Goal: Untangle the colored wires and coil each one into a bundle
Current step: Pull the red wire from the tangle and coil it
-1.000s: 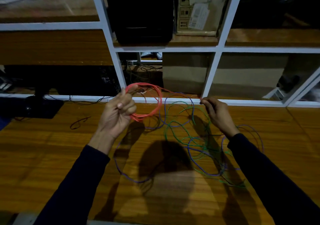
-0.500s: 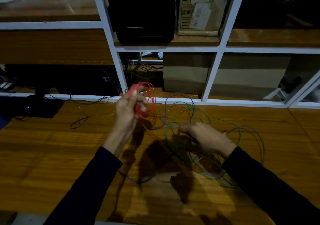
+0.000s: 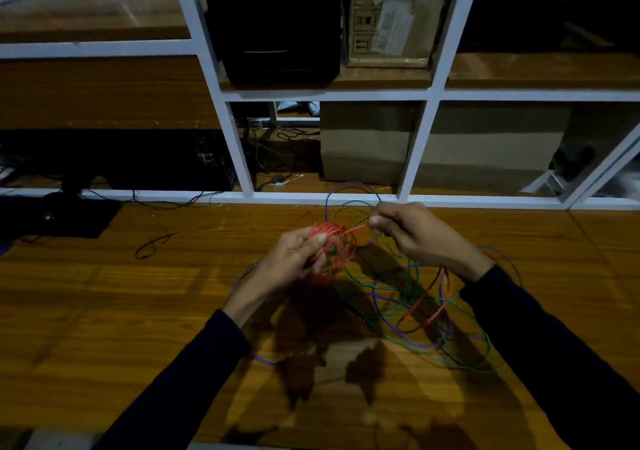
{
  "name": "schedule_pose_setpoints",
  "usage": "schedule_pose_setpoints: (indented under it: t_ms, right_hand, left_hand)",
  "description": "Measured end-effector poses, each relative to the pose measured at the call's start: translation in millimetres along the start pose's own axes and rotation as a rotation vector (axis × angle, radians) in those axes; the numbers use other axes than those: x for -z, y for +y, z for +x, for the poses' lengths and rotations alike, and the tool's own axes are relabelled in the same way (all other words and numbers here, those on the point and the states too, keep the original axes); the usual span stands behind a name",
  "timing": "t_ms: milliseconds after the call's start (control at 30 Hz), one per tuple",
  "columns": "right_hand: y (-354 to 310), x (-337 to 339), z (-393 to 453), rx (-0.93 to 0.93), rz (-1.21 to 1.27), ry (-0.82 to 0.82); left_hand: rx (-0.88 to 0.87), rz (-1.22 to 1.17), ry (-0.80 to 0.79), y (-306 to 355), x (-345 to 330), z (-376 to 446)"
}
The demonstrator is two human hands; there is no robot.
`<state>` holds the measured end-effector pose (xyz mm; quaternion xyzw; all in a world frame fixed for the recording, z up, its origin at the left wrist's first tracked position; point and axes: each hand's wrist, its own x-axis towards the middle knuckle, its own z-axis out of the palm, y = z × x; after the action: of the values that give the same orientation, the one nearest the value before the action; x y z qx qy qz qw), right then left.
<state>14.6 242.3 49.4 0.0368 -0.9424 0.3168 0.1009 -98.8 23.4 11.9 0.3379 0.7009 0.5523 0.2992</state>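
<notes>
My left hand [image 3: 294, 259] grips a coil of red wire [image 3: 334, 247] held just above the wooden table. My right hand [image 3: 415, 235] pinches the red strand that leaves the coil toward the right. Loose red wire [image 3: 420, 311] trails under my right wrist into a tangle on the table. A green wire [image 3: 408, 345] and a purple wire [image 3: 384, 314] loop through that tangle, spreading below and to the right of my hands. Purple loops also rise behind my right hand.
The wooden table [image 3: 104, 311] runs to a white frame [image 3: 242, 196] at its far edge. A short dark wire scrap [image 3: 152, 243] lies at left. A black monitor base [image 3: 69, 214] sits far left. Boxes and a black device stand on shelves behind.
My left hand dropped lower and rightward with the red coil, which bunched tighter. My right hand went down to the tangle, then rose to take the red strand beside the coil.
</notes>
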Motion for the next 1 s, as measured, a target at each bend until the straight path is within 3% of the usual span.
schedule_pose_setpoints:
  t_ms: [133,233,367,467,733,800,900,1000]
  right_hand:
    - [16,12,2,-0.093,0.107,-0.005]
    - [27,19,5,-0.140,0.249,-0.123]
    - [58,24,0,-0.228,0.337,-0.151]
    - [80,25,-10,-0.314,0.379,-0.181]
    - [97,20,-29,-0.452,0.380,-0.491]
    - [100,17,-30,-0.458,0.308,-0.468]
    - [102,15,-33,-0.524,0.372,-0.298]
    - [97,11,-37,-0.441,0.314,-0.236]
  left_hand:
    - [0.053,-0.192,-0.093,-3,5,-2]
    - [0.121,-0.385,-0.189,-4,7,-3]
    - [0.079,-0.598,-0.233,-10,21,-3]
    - [0.055,-0.616,-0.150,-15,36,-2]
    - [0.061,-0.580,0.081,-24,58,3]
    - [0.051,-0.573,0.154,-21,61,3]
    - [0.034,-0.563,0.229,-18,67,2]
    - [0.032,-0.517,0.281,-20,69,3]
